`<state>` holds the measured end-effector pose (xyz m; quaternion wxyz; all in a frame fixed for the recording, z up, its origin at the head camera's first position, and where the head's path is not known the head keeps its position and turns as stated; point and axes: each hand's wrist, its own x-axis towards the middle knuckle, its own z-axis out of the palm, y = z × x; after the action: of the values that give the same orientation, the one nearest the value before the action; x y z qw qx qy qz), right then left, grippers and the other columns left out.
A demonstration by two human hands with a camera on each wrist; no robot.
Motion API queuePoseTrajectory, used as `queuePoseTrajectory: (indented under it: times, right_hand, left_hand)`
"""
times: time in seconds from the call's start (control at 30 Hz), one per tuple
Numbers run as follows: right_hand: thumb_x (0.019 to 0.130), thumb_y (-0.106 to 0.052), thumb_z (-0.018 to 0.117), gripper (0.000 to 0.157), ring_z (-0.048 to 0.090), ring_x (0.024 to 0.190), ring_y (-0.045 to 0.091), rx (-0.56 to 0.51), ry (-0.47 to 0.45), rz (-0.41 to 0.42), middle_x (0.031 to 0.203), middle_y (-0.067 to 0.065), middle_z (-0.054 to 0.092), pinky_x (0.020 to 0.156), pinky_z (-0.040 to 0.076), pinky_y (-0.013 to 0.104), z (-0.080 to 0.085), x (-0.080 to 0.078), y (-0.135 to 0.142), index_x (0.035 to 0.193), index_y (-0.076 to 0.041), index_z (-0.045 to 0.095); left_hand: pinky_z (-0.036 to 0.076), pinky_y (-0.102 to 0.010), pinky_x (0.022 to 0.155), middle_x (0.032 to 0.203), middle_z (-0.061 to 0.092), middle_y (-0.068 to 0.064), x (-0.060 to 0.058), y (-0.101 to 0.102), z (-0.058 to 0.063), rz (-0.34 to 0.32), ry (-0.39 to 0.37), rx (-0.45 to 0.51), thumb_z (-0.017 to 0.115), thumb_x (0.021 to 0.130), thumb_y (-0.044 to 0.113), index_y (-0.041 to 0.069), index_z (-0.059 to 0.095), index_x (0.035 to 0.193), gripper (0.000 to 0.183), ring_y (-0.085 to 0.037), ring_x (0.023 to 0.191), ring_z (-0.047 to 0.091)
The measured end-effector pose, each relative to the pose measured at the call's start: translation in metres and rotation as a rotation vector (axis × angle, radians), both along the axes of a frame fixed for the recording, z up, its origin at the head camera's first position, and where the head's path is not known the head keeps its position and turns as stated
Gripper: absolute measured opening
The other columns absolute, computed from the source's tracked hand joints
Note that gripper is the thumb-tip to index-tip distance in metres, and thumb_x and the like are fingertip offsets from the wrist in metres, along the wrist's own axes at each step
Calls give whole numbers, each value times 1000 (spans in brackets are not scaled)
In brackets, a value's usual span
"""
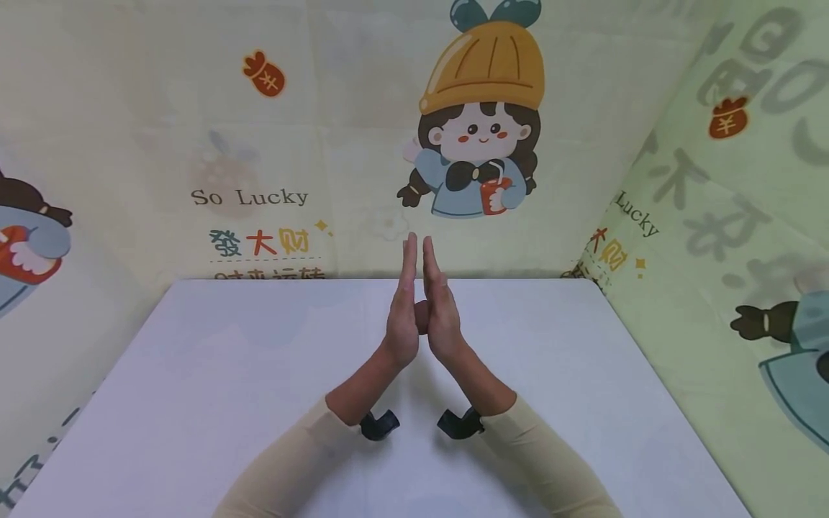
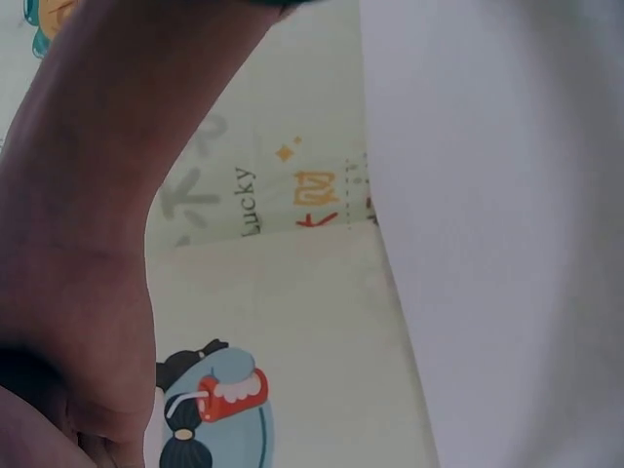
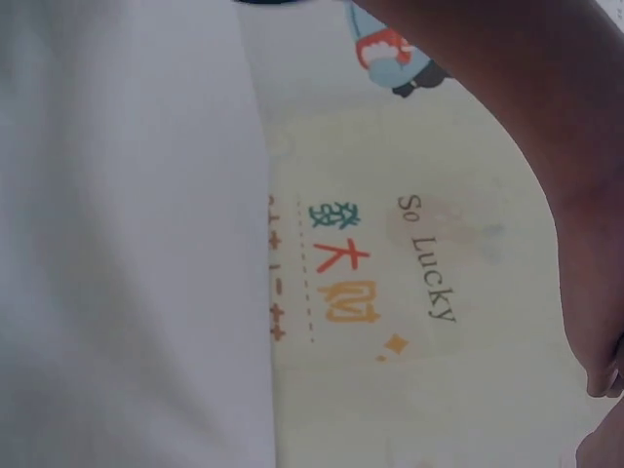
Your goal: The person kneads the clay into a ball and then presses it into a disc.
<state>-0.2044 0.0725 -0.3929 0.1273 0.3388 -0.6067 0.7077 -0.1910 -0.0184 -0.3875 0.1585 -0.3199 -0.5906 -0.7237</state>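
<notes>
Wht tabletop [image 1: 259, 345] — flat, smooth, sl. lavender tint — w/ soft shadows [image 1: 490, 460] nr ctr & front

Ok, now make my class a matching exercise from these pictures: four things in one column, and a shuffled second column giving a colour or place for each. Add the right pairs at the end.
Things
1. Round thing
2. Table
3. Printed hat
4. Left sleeve

Colours and places
A. Orange
B. Beige
C. Between the left hand and the right hand
D. White

Right pairs: 1-C, 2-D, 3-A, 4-B
</notes>
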Motion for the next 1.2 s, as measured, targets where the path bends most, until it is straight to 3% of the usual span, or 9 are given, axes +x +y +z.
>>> queuePoseTrajectory:
  times: [0.33,0.57,0.63,0.7,0.77,0.87,0.93,1.1,1.2]
  right_hand:
    - [115,-38,10,63,1,160,19,49,-32,1,176,3,4,127,5,48,2,9,-15,168,-3,6]
    - [115,-44,12,67,-1,160,17,75,-53,-7,176,2,1,126,4,50,3,14,-20,168,-4,4]
    - [115,-40,12,64,0,160,16,88,-51,-23,176,1,1,126,4,49,5,16,-21,168,-5,4]
    - [114,-34,12,61,17,156,17,95,-51,-40,176,0,0,124,13,51,5,17,-21,168,-6,3]
    - [114,-32,12,61,19,155,15,99,-46,-53,176,-2,-1,123,16,51,7,18,-21,169,-7,2]
    - [114,-35,12,62,18,156,16,102,-26,-66,176,-2,-1,124,14,54,11,18,-21,169,-7,2]
    - [115,-41,14,65,1,160,15,105,-6,-73,176,-1,-1,126,5,54,15,18,-21,168,-6,2]
    - [114,-50,17,73,-1,161,18,85,9,-72,177,5,0,127,3,48,24,16,-19,168,-3,2]
    - [113,-52,17,75,0,161,17,82,8,-80,177,6,0,127,2,44,30,13,-17,168,-3,2]
  left_hand:
    - [-5,-47,126,177,-3,-2,-17,-15,13,118,-69,12,12,110,32,11,4,170,64,-11,159,-7]
    - [-6,-49,125,177,0,-4,-29,-21,10,171,-92,-4,14,109,33,9,7,170,66,-11,159,-6]
    - [-6,-50,125,177,-1,-3,-32,-22,7,152,-97,1,14,109,34,9,6,170,66,-11,159,-7]
    - [-7,-52,124,177,-2,-3,-34,-22,3,129,-97,0,15,108,34,9,5,170,67,-11,159,-8]
    - [-8,-54,124,177,-4,-4,-36,-21,1,104,-98,-5,15,108,34,10,4,170,67,-11,159,-9]
    - [-8,-56,123,177,-6,-4,-39,-21,-2,60,-102,-13,15,107,33,12,3,170,67,-10,159,-10]
    - [-7,-56,124,177,-6,-3,-39,-20,-3,25,-110,-17,15,108,33,12,3,170,67,-10,159,-10]
    - [-7,-58,123,177,-7,-2,-36,-18,-4,-45,-123,-41,14,108,32,11,1,170,67,-13,159,-11]
    - [-4,-53,124,177,-6,0,-35,-16,-3,-74,-139,-41,14,109,33,12,2,170,65,-10,158,-11]
